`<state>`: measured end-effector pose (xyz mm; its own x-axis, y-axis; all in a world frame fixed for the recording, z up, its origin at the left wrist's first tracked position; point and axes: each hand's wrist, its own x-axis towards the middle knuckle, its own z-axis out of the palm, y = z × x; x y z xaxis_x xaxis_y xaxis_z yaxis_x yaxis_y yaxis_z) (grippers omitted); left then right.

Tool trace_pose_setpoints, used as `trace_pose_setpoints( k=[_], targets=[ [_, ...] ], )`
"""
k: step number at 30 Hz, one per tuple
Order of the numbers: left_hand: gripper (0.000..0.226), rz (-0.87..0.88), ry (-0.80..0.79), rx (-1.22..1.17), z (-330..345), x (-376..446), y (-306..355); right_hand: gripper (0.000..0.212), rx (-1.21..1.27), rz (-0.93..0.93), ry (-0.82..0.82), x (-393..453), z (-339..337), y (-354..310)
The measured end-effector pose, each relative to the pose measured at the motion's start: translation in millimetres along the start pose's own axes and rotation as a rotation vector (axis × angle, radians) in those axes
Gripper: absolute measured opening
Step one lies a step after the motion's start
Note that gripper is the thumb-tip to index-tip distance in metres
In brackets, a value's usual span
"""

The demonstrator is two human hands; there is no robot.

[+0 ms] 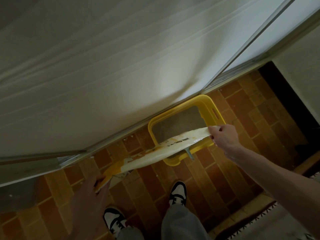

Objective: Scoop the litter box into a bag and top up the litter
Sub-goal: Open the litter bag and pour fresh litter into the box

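Note:
A yellow litter box (215, 112) stands on the tiled floor against the white wall, with grey litter (180, 125) inside. A flattened white and yellow litter bag (155, 154) stretches across the box's near edge. My right hand (223, 135) pinches its far end above the box's right side. My left hand (93, 189) grips its yellow near end, lower left. A grey scoop handle (189, 155) sticks out under the bag at the box's front rim.
Brown brick-pattern floor tiles (242, 135) surround the box. My two feet in black and white shoes (178, 193) stand just in front of it. A patterned rug (259, 220) lies at the lower right. A sliding door frame (242, 49) rises behind the box.

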<state>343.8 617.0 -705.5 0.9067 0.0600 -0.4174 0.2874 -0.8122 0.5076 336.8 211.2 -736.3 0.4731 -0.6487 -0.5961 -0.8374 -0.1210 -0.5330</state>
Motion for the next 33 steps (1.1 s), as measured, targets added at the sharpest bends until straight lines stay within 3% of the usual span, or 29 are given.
trace_pose_setpoints(
  k=[10, 13, 16, 20, 22, 26, 28, 33],
  targets=[
    [0.013, 0.072, -0.071, 0.248, 63.2, 0.3, -80.6, 0.022, 0.215, -0.034, -0.128, -78.2, 8.4, -2.3],
    [0.017, 0.009, -0.112, 0.353, 90.3, 0.4, -116.3, 0.021, 0.26, -0.023, -0.198, -106.6, 17.3, -4.9],
    [0.022, -0.068, -0.126, 0.375, 110.0, -2.0, -143.8, 0.018, 0.312, -0.032, -0.274, -132.8, 25.5, -7.8],
    [0.024, -0.087, -0.154, 0.295, 115.4, -12.0, -158.9, 0.022, 0.192, -0.142, -0.347, -164.1, 45.1, -4.9],
    [0.028, -0.015, -0.207, 0.265, 106.2, -24.6, -144.3, 0.023, 0.157, -0.177, -0.365, -182.0, 58.7, 1.0],
    [0.053, 0.327, -0.294, 0.259, 82.3, -49.5, -91.5, 0.022, 0.242, -0.189, -0.351, -219.2, 77.6, 3.9],
    [0.055, 0.453, -0.247, 0.211, 71.8, -60.9, -62.7, 0.023, 0.253, -0.224, -0.336, -236.6, 84.3, 2.8],
    [0.038, 0.551, -0.066, 0.009, 42.8, -79.3, -6.3, 0.029, 0.176, -0.311, -0.246, -267.8, 92.2, 1.1]
  ],
)
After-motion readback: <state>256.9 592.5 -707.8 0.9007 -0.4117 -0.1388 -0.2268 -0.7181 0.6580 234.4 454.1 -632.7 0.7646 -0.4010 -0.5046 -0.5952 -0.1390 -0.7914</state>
